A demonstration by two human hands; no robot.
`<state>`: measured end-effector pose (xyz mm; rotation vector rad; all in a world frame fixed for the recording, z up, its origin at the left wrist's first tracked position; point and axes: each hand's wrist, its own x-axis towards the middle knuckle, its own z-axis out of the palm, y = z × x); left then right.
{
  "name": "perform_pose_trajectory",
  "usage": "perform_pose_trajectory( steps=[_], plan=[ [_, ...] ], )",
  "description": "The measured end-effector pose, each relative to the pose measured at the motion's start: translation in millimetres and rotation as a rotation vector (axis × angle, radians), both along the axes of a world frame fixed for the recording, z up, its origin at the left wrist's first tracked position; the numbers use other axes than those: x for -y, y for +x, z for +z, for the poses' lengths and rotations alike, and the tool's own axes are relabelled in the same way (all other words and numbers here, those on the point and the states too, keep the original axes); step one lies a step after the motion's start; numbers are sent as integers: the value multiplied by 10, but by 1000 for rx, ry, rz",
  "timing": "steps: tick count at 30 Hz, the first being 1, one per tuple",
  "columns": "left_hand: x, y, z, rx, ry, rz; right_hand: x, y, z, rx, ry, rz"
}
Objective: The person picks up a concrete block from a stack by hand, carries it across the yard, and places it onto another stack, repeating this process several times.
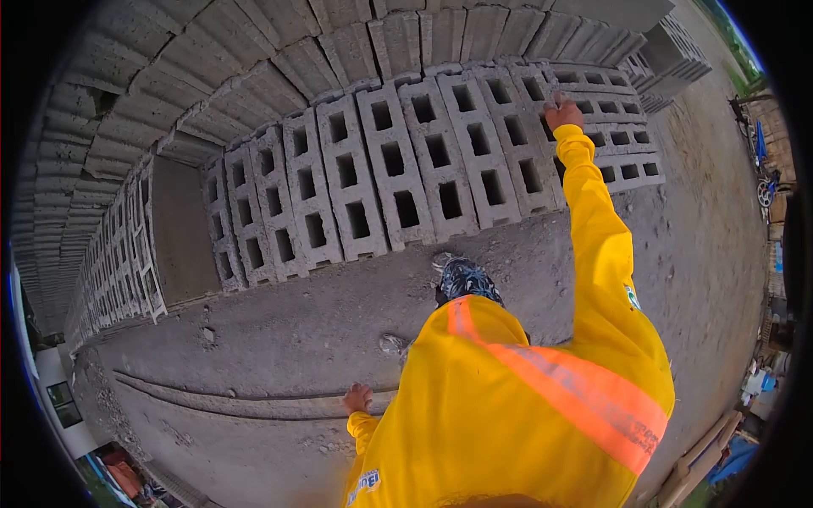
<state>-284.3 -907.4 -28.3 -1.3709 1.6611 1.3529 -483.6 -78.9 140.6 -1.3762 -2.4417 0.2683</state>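
Note:
My right hand [562, 113], in a yellow sleeve, reaches far forward to a grey hollow concrete block [548, 157] in the stacked row. Its fingers are slightly bent and apart at the block's upper part; whether they touch it is hard to see. My left hand [357, 398] hangs low by my side, loosely open and holding nothing, above the dirt ground. More hollow blocks [415, 161] stand side by side in front of me, their rectangular holes facing me. At the row's right end, several blocks [622, 140] lie crosswise.
A high wall of stacked blocks [254, 51] rises behind the row and curves away to the left. Long thin boards [254, 405] lie on the ground [322, 326] near my left hand. At the far right are a bicycle [765, 190] and assorted clutter.

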Motion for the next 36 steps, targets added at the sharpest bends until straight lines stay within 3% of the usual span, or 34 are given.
perform_pose_trajectory(
  steps=[4, 7, 10, 13, 15, 17, 22, 25, 26, 29, 30, 31, 34, 36],
  plan=[
    [-426, 376, -106, 149, 372, 22, -649, -228, 61, 335, -52, -32],
    [-630, 449, 136, -3, 192, -358, -960, -380, -252, 295, 33, -7],
    [-783, 426, 438, -87, -18, -655, -861, -369, -570, 97, 124, 285],
    [-943, 289, 703, 5, -58, -459, -802, -307, -731, -97, 96, 473],
    [-804, 210, 600, 28, 54, -129, -896, -355, -692, -123, 76, 272],
    [-1020, 65, 849, 13, -133, -129, -1017, -464, -595, -56, 159, 107],
    [-1366, -3, 1167, -86, -262, -164, -1294, -843, -557, 341, 73, 83],
    [-1342, 128, 1029, 19, -182, -171, -1219, -773, -552, 290, 168, 352],
    [-1251, 273, 878, -7, -128, -252, -1325, -687, -532, 90, -2, 415],
    [-1168, 452, 721, -1, -48, -327, -1593, -540, -670, -160, -80, 138],
    [-1218, 493, 721, 64, -67, -238, -1639, -542, -711, 49, -16, 9],
    [-1267, 508, 748, 129, -84, -151, -1556, -525, -661, 110, 38, 62],
    [-1262, 464, 845, 84, -76, -232, -1282, -587, -613, 300, 202, 231],
    [-1270, 416, 897, 64, -121, -199, -856, -707, -540, 275, 327, 394]
  ],
)
